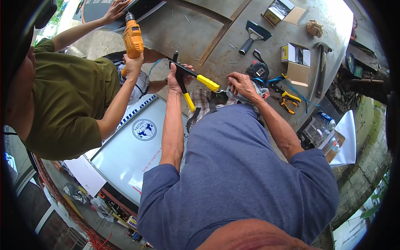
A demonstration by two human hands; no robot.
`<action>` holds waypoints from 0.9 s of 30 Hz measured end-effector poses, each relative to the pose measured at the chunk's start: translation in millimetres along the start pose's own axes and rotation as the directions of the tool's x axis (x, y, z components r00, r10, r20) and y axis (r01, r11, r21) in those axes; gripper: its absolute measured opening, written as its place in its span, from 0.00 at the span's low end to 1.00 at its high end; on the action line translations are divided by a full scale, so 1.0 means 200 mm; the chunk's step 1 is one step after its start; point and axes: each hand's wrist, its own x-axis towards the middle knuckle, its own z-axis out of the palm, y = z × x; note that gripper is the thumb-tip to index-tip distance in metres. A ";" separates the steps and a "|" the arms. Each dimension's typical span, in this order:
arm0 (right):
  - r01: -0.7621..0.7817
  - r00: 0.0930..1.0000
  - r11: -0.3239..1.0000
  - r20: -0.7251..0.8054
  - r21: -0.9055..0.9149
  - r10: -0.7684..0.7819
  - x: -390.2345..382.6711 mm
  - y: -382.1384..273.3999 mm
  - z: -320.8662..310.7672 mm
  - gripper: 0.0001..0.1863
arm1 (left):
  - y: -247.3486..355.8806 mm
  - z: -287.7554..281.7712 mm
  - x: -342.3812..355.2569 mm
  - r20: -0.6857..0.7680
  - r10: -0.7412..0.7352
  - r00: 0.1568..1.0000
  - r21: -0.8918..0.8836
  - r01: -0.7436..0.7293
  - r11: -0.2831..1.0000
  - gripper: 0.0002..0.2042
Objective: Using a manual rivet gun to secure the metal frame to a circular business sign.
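My left hand [174,81] grips a black hand riveter [186,73] with yellow handle sleeves, tilted with one handle downward. My right hand [241,86] has curled fingers near the tip of the upper yellow handle, over a grey, cluttered bundle at my waist; what they hold is unclear. Beyond that hand lie a black and blue tape measure [258,71], yellow-handled pliers [288,98] and a blue cord [308,96]. Above them on the metal table [216,41] are a black squeegee [252,36] and an opened small box [296,58].
A co-worker [66,96] at the left holds an orange drill [133,39] upright at a dark panel [112,16]. A metal frame [208,48], a hammer [321,64] and a second box [278,11] lie on the table. A white panel [125,154] is below left; spray cans [327,118] stand right.
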 end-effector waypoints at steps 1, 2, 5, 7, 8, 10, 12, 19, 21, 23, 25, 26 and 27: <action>0.000 1.000 1.000 -0.002 0.024 0.000 0.00 0.01 0.00 0.12 | -0.03 0.00 0.02 -0.058 0.007 0.998 0.042 -0.004 0.999 0.30; 0.001 1.000 1.000 -0.007 0.024 -0.001 0.00 0.02 0.00 0.12 | -0.05 0.00 0.03 -0.054 0.003 0.999 0.044 0.000 0.999 0.30; 0.003 1.000 1.000 -0.014 0.017 -0.003 0.01 0.01 -0.01 0.11 | -0.10 -0.02 0.06 -0.144 -0.007 0.990 0.112 0.024 0.993 0.29; 0.035 0.999 0.999 -0.009 0.007 -0.035 0.02 0.01 0.00 0.11 | -0.10 -0.04 0.07 -0.149 -0.014 0.989 0.131 0.034 0.991 0.29; 0.036 0.999 0.999 -0.007 0.007 -0.036 0.01 0.01 0.00 0.11 | -0.10 -0.05 0.07 -0.155 -0.016 0.988 0.153 0.040 0.987 0.29; 0.042 0.999 0.999 -0.004 -0.016 -0.042 0.03 -0.01 0.01 0.11 | -0.09 -0.05 0.08 -0.182 -0.025 0.983 0.131 0.049 0.990 0.29; 0.063 0.997 0.998 -0.047 -0.021 -0.064 0.01 0.00 0.02 0.11 | -0.11 -0.03 0.08 -0.220 -0.010 0.975 0.162 0.047 0.986 0.28; 0.061 0.996 0.998 -0.064 -0.030 -0.063 -0.01 0.05 0.03 0.11 | -0.11 0.02 0.05 -0.211 0.004 0.977 0.287 0.058 0.956 0.28; 0.042 0.996 0.999 -0.074 -0.003 -0.042 -0.01 0.04 0.03 0.11 | -0.12 0.03 0.05 -0.253 0.010 0.967 0.292 0.067 0.954 0.26; 0.053 0.996 0.999 -0.078 -0.005 -0.053 0.00 0.04 0.03 0.11 | -0.12 0.04 0.06 -0.242 0.025 0.970 0.279 0.044 0.959 0.26; 0.050 0.996 0.999 -0.072 -0.019 -0.051 0.00 0.02 0.03 0.11 | -0.12 0.02 0.05 -0.224 0.022 0.974 0.243 0.034 0.969 0.24; 0.043 0.997 0.999 -0.064 -0.022 -0.045 0.00 0.01 0.04 0.11 | -0.12 0.00 0.06 -0.210 0.015 0.978 0.244 0.037 0.969 0.24; 0.046 0.996 0.999 -0.070 -0.011 -0.047 0.00 0.01 0.03 0.11 | -0.13 0.01 0.07 -0.224 0.035 0.974 0.233 0.019 0.972 0.24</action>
